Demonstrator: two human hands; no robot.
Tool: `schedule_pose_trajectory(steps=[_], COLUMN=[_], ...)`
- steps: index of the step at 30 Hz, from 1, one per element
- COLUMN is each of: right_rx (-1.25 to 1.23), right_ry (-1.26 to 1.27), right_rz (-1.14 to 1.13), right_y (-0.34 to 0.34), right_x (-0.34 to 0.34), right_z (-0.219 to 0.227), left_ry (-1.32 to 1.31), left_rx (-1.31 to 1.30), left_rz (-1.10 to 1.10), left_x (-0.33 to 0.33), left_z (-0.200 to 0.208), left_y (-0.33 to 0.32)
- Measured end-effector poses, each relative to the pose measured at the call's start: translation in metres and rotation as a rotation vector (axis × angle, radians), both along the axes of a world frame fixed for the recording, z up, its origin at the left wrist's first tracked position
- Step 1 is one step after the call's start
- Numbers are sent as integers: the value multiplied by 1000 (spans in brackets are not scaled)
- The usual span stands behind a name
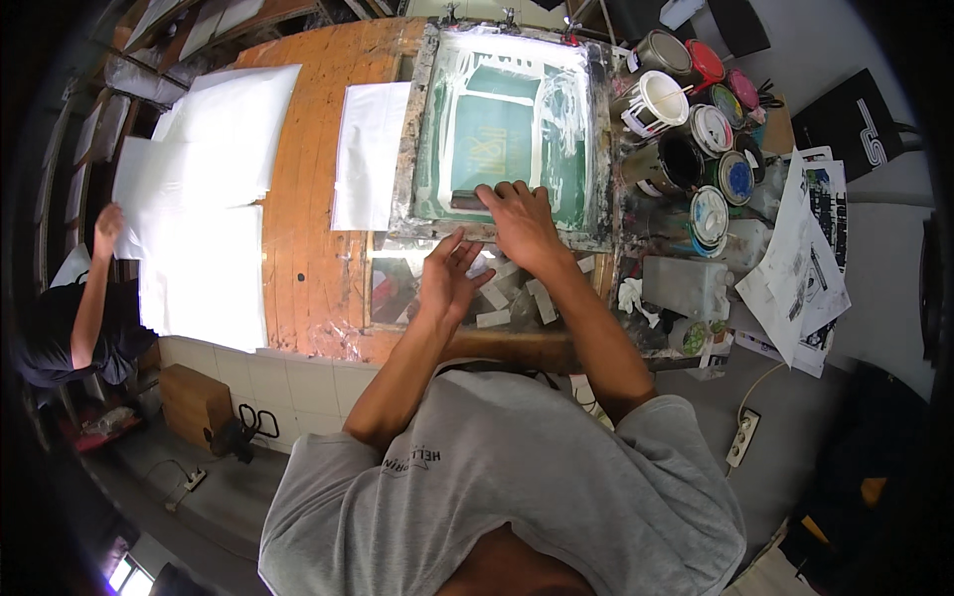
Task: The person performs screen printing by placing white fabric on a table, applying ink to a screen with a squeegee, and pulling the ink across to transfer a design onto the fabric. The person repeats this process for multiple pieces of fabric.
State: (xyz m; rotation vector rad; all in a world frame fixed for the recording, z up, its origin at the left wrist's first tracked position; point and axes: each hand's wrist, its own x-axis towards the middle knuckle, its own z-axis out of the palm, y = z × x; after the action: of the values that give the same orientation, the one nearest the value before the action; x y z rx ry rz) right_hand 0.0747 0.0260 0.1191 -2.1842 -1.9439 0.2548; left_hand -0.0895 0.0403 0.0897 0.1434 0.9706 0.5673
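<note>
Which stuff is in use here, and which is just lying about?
In use, by the look of it:
- squeegee, in the right hand
- screen frame, left hand at its near edge
- white sheet beside it, probably

Lying about, apparently:
- tissue
- loose papers
- brown box
- power strip

Paint cans: untouched, can't tell.

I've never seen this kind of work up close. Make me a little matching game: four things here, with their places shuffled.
1. Right hand
2. Left hand
3. Cans
4. Large white sheets

A. On the left side of the wooden table
B. Gripping a dark bar
C. To the right of the framed green screen
D. By the screen's near edge

Pairs: 1-B, 2-D, 3-C, 4-A
</note>
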Motion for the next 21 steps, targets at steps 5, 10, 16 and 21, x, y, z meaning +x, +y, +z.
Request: schedule_pose_trajectory(steps=[5, 10, 16, 21], right_rx=[28, 216, 189, 46], right_ry=[102, -134, -129, -23], right_rz=[-41, -23, -43, -116], right_y=[-10, -11, 60, 145], right_x=[-15, -28, 23, 82], right_z=[-33, -58, -80, -70], left_ry=[144, 135, 168, 196], left_rx=[-93, -9, 9, -18], left_rz=[128, 83, 45, 32], left_x=[9, 9, 7, 9], left_z=[-47, -60, -45, -43], left_y=[0, -2, -4, 0])
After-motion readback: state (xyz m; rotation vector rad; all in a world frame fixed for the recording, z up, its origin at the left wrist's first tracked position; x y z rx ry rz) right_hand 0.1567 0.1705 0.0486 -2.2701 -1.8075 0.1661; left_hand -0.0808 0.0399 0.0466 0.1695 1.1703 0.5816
